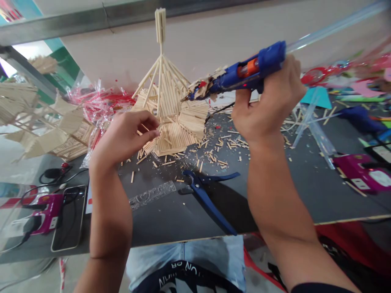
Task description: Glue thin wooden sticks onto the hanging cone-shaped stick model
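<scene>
My right hand (269, 95) grips a blue hot glue gun (235, 75) with an orange part, and a long clear glue stick (330, 28) runs out of its back. The gun's nozzle, crusted with dried glue and scraps, points left at a model of thin wooden sticks (169, 93). That model has a flat, petal-like base and a peaked frame topped by a bundle of sticks. At its left side my left hand (131, 132) has its thumb and fingers bent around an edge of the model, the fingertips partly hidden among the sticks.
Blue cutters (207, 197) and a clear plastic ruler (152, 194) lie in front, with stick offcuts (218, 156) scattered behind. A phone (69, 217) and a magenta power strip (50, 213) sit left. Another stick model (51, 126) stands far left; clear glue sticks (319, 134) lie right.
</scene>
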